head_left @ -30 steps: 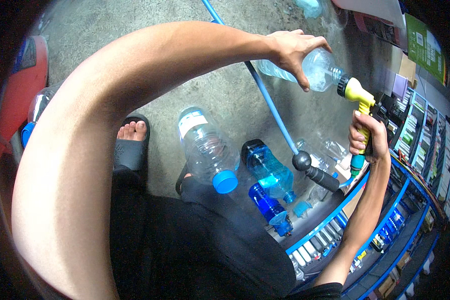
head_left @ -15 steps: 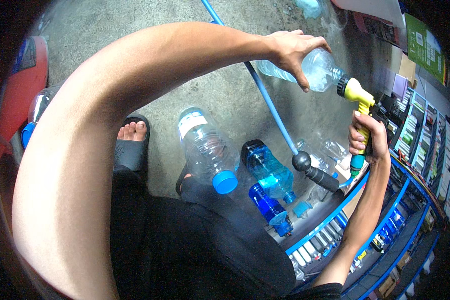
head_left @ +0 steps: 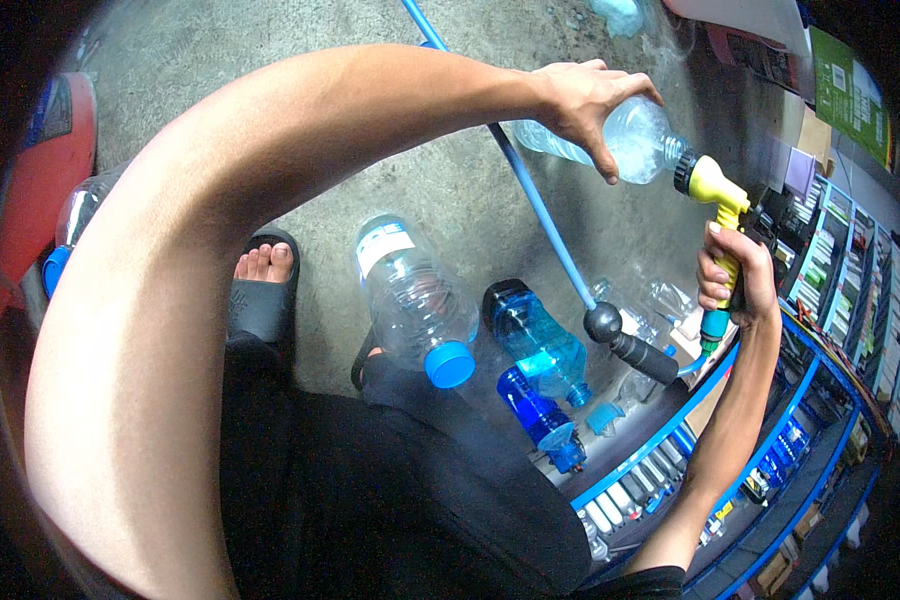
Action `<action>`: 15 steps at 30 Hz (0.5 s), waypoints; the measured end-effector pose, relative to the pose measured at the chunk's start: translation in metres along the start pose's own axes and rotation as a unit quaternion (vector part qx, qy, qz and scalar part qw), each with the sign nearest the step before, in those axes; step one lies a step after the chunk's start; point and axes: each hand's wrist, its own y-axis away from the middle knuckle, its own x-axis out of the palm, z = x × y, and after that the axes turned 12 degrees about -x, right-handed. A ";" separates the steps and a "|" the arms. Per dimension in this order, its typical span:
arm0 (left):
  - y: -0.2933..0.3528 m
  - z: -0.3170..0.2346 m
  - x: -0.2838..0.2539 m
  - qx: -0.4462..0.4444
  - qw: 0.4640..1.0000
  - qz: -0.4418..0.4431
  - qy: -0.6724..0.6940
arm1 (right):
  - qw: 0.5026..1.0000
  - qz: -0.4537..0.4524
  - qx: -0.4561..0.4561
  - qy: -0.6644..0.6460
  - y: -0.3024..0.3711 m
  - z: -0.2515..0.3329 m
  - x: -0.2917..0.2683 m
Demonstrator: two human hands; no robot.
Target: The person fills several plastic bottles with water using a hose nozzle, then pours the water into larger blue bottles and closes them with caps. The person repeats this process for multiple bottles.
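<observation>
My left hand point(head_left: 587, 101) grips a clear plastic bottle point(head_left: 642, 141) held on its side, mouth pointing right. The bottle's mouth meets the black-ringed nozzle of a yellow hose spray gun point(head_left: 715, 190). My right hand point(head_left: 734, 277) is wrapped around the gun's handle just below. A blue hose point(head_left: 530, 195) runs across the concrete floor under the bottle to a black coupling point(head_left: 630, 345).
On the floor by my sandalled feet point(head_left: 260, 290) lie a large clear bottle with a blue cap point(head_left: 412, 300) and two blue bottles point(head_left: 540, 350). More clear bottles point(head_left: 660, 300) lie beside them. Blue shelving with small goods point(head_left: 820, 300) curves along the right. A red object point(head_left: 50, 170) sits at left.
</observation>
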 end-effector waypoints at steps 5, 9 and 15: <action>-0.001 0.000 0.000 0.004 1.000 0.006 0.001 | 1.000 0.003 0.004 -0.002 0.000 0.000 0.000; -0.002 0.001 -0.002 0.003 1.000 0.015 0.007 | 1.000 0.003 0.002 -0.002 -0.001 0.000 0.000; -0.001 0.000 -0.001 -0.005 1.000 0.005 -0.001 | 1.000 0.000 -0.003 0.006 0.000 0.000 0.001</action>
